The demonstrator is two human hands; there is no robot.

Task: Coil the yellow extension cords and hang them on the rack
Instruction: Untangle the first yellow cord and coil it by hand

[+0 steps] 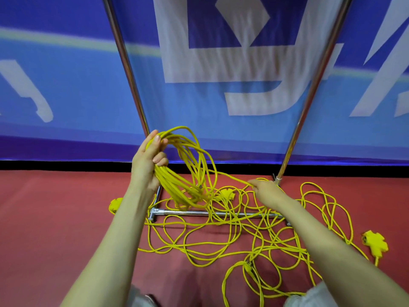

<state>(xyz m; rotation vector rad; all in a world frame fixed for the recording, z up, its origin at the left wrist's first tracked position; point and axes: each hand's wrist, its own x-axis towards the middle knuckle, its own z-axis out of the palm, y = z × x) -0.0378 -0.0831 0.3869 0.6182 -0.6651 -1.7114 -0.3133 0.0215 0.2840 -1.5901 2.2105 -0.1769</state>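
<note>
Two hands are busy. The left hand (148, 161) curls its fingers round a bunch of yellow cord loops (168, 181), held up in the air. The right hand (269, 191) pinches one strand. The loose cord (265, 248) lies tangled on the red floor (66, 207), over the bottom bar of the rack (188, 212).

This looks like a sports hall or event venue, with a red matted floor (55, 218) and a blue printed banner (66, 96) behind a chrome rack (128, 69).
</note>
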